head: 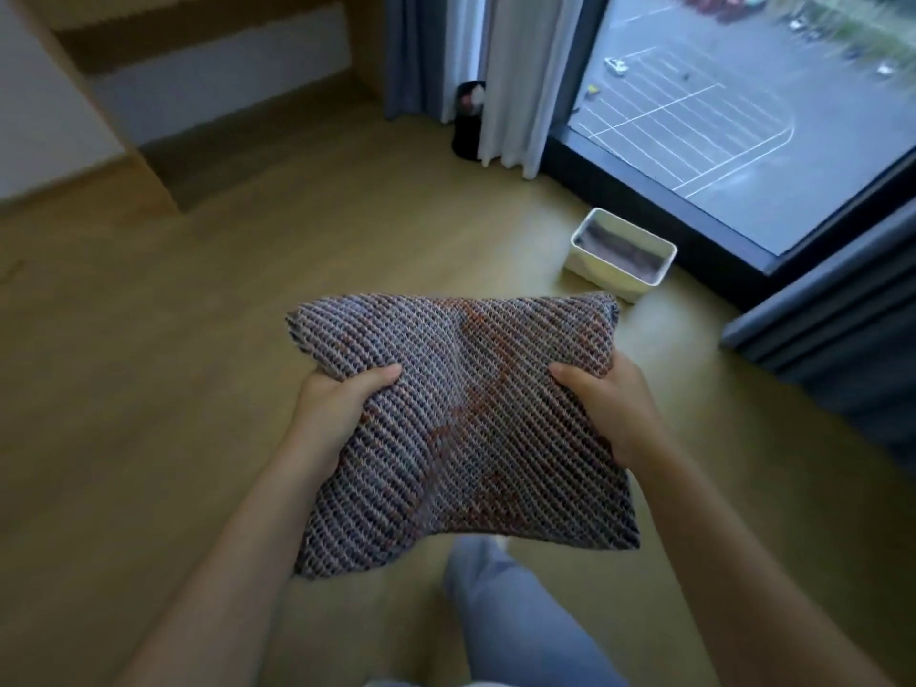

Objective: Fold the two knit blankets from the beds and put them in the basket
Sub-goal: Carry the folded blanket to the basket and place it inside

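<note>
Wooden floor (pixel 148 364), curtains (pixel 520 81), large window (pixel 743 91).

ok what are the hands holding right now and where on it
Both hold the folded knit blanket above the floor: left hand at its left edge, right hand at its right edge, thumbs on top.

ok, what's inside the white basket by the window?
The white basket on the floor holds dark, striped fabric, seemingly a folded knit blanket, though blurred. Anything under that layer is covered. Both hands hold the other folded blanket, clear of the basket.
</note>
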A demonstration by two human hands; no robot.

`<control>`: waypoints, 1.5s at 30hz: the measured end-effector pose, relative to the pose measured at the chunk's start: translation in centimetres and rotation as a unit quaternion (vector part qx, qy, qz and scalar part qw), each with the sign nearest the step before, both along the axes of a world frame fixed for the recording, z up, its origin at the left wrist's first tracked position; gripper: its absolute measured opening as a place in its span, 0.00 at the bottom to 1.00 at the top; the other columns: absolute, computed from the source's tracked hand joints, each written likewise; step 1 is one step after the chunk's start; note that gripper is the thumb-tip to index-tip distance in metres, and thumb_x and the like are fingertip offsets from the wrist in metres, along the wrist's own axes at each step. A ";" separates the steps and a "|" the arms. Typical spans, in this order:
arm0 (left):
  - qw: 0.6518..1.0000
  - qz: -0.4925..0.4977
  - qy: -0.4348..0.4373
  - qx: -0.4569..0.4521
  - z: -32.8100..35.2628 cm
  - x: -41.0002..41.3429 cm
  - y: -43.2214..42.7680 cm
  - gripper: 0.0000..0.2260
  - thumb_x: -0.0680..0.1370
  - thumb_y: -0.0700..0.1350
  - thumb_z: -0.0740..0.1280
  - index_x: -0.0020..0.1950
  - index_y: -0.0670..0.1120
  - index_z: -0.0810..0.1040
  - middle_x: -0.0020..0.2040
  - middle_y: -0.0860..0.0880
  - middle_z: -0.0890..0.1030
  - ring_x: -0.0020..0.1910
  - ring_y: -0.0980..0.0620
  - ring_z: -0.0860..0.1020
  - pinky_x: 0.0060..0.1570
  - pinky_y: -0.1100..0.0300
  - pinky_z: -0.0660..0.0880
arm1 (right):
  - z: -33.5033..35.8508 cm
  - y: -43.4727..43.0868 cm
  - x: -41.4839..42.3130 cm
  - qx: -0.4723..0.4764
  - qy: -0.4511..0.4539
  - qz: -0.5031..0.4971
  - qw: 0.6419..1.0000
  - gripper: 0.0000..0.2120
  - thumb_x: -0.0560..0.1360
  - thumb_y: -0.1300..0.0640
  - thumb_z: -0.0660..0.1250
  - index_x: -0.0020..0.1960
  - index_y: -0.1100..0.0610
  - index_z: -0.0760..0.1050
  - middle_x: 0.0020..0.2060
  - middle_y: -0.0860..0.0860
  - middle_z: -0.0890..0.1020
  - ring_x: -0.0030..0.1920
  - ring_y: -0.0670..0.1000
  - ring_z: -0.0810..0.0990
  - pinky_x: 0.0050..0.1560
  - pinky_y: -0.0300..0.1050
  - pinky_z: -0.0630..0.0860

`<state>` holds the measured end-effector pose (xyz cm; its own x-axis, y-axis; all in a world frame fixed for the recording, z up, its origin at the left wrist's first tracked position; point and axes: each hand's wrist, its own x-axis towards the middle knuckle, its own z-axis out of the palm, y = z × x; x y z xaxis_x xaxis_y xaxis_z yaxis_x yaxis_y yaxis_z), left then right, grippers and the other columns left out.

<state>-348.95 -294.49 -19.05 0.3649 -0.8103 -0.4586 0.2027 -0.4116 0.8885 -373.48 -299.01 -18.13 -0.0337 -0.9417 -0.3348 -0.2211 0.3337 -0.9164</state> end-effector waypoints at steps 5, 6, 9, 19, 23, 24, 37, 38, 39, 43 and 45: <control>0.997 -0.083 0.006 0.003 0.7 -6.3 -13.4 0.09 0.70 0.42 0.73 0.49 0.46 0.80 0.47 0.48 0.84 0.44 0.48 0.83 0.45 0.56 0.77 | 0.9 -10.0 -6.8 -0.008 -0.008 -0.079 0.997 0.09 0.72 0.60 0.70 0.46 0.47 0.74 0.41 0.43 0.82 0.40 0.41 0.81 0.34 0.33 0.75; 0.995 -0.097 0.006 0.005 0.8 -7.5 -15.8 0.10 0.69 0.42 0.73 0.49 0.46 0.80 0.47 0.48 0.84 0.44 0.48 0.83 0.44 0.57 0.77 | 1.1 -11.8 -8.1 -0.009 -0.008 -0.093 0.996 0.09 0.72 0.60 0.70 0.45 0.47 0.74 0.42 0.43 0.82 0.40 0.41 0.81 0.35 0.34 0.75; 0.991 -0.135 0.012 0.003 1.3 -10.8 -22.9 0.09 0.69 0.42 0.74 0.48 0.46 0.80 0.46 0.48 0.84 0.43 0.50 0.83 0.39 0.60 0.77 | 1.4 -17.0 -11.3 -0.006 -0.010 -0.135 0.991 0.09 0.72 0.60 0.70 0.44 0.46 0.74 0.43 0.45 0.82 0.43 0.44 0.81 0.40 0.39 0.75; 0.964 -0.263 0.026 0.031 -0.3 -20.0 -47.9 0.12 0.69 0.42 0.74 0.51 0.42 0.80 0.47 0.45 0.84 0.44 0.46 0.83 0.48 0.54 0.78 | -0.4 -35.6 -19.4 0.014 0.009 -0.277 0.961 0.14 0.71 0.56 0.70 0.55 0.50 0.73 0.45 0.43 0.80 0.45 0.44 0.79 0.41 0.41 0.74; 0.947 -0.317 0.009 0.049 -0.3 -23.8 -56.8 0.15 0.68 0.43 0.75 0.53 0.43 0.79 0.48 0.45 0.84 0.44 0.46 0.83 0.49 0.54 0.78 | -0.8 -42.0 -22.4 0.045 0.032 -0.328 0.943 0.19 0.70 0.54 0.71 0.60 0.53 0.73 0.51 0.47 0.81 0.52 0.51 0.79 0.57 0.51 0.74; 0.943 -0.327 0.006 0.055 -0.3 -24.8 -58.9 0.16 0.68 0.44 0.75 0.53 0.43 0.79 0.48 0.45 0.84 0.44 0.46 0.83 0.50 0.53 0.78 | -1.0 -43.5 -23.2 0.049 0.036 -0.338 0.939 0.20 0.70 0.54 0.71 0.61 0.54 0.73 0.53 0.49 0.81 0.53 0.52 0.79 0.59 0.53 0.74; 0.916 -0.390 -0.041 0.082 -7.5 -43.6 -82.9 0.16 0.68 0.41 0.75 0.53 0.45 0.77 0.52 0.45 0.82 0.49 0.48 0.81 0.55 0.52 0.76 | -8.6 -64.8 -39.8 0.109 0.049 -0.401 0.908 0.16 0.71 0.55 0.71 0.57 0.54 0.74 0.52 0.52 0.80 0.51 0.53 0.78 0.56 0.48 0.72; 0.915 -0.394 -0.050 0.074 -8.5 -45.0 -84.5 0.17 0.68 0.41 0.75 0.55 0.45 0.77 0.53 0.44 0.82 0.51 0.48 0.80 0.58 0.51 0.75 | -9.5 -66.2 -41.2 0.114 0.059 -0.405 0.905 0.16 0.70 0.56 0.71 0.57 0.55 0.75 0.52 0.53 0.80 0.51 0.54 0.78 0.55 0.46 0.71; 0.912 -0.400 -0.058 0.074 -9.8 -46.5 -85.9 0.18 0.68 0.41 0.75 0.56 0.44 0.77 0.54 0.44 0.82 0.52 0.48 0.80 0.59 0.51 0.74 | -10.4 -67.6 -42.5 0.121 0.071 -0.410 0.901 0.16 0.70 0.57 0.71 0.57 0.56 0.75 0.52 0.54 0.80 0.52 0.54 0.78 0.54 0.46 0.70; 0.894 -0.430 -0.059 0.112 -17.0 -51.9 -91.8 0.25 0.68 0.42 0.75 0.63 0.41 0.73 0.58 0.45 0.80 0.56 0.47 0.78 0.62 0.47 0.72 | -15.8 -73.0 -46.9 0.133 0.116 -0.416 0.892 0.19 0.71 0.56 0.71 0.59 0.58 0.74 0.54 0.55 0.80 0.52 0.54 0.78 0.55 0.46 0.71; 0.884 -0.443 -0.054 0.136 -21.9 -54.4 -94.7 0.27 0.68 0.42 0.75 0.65 0.42 0.70 0.60 0.46 0.78 0.57 0.47 0.77 0.63 0.47 0.71 | -19.9 -75.6 -48.7 0.142 0.147 -0.418 0.885 0.18 0.71 0.55 0.71 0.59 0.57 0.74 0.53 0.54 0.80 0.54 0.55 0.78 0.57 0.47 0.72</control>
